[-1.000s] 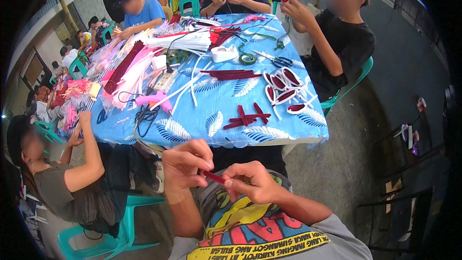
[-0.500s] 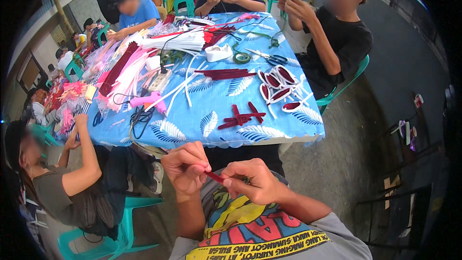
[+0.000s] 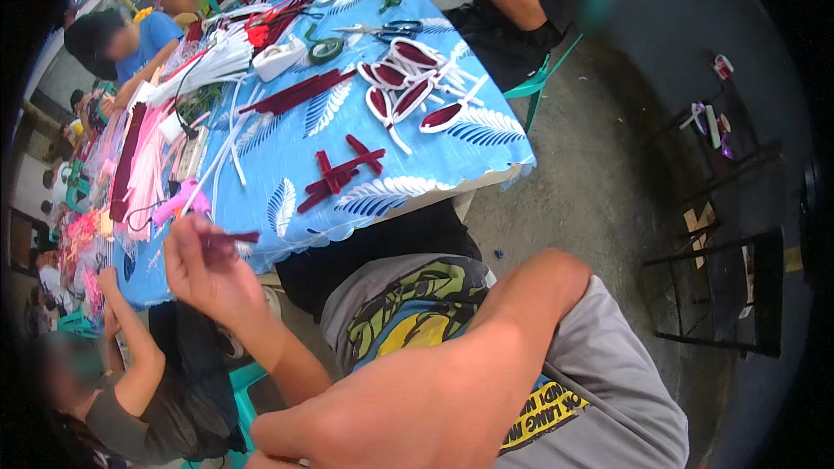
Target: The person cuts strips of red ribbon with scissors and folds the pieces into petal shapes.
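Right hand (image 3: pixel 347 412) moved away, hold unclear, left hand (image 3: pixel 208 282) pinching maroon strip (image 3: pixel 244 237) at fingertips

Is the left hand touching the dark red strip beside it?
Touching: the head view shows the left hand pinching the dark red strip, one end sticking out.

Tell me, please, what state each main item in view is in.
Left grip, pinching dark red strip
Right grip, contents hidden
Scissors, lying down
Green tape roll, lying flat
Short red strips, loose, some crossed
White-edged red pieces, loosely clustered
Pink glue gun, lying down
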The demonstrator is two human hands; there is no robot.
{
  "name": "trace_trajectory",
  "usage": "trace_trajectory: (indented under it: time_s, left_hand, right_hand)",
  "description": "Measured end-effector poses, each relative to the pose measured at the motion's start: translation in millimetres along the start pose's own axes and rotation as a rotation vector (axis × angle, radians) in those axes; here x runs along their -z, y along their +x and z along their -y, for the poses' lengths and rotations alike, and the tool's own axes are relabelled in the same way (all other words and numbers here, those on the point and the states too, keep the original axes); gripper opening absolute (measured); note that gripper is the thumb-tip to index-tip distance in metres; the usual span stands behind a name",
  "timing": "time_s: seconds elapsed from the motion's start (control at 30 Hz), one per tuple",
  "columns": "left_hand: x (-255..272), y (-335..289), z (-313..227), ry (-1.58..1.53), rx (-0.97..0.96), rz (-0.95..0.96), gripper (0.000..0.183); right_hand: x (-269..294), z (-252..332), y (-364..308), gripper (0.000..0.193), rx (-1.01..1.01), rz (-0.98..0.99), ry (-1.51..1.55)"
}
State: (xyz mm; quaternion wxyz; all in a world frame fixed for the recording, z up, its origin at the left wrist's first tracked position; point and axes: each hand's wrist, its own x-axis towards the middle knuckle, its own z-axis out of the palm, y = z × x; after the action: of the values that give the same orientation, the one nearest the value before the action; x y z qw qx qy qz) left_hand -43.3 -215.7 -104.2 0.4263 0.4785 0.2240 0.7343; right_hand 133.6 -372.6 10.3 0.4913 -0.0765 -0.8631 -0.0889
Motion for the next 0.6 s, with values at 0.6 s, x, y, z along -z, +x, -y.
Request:
trace_trajectory:
  time_s: [0.6]
  left_hand:
    - [-15.1, 25.0, 71.9, 0.621, 0.207, 0.383, 0.019]
  right_hand:
    - [21.7, -69.4, -120.1, 0.012, -0.973, -0.226, -0.306]
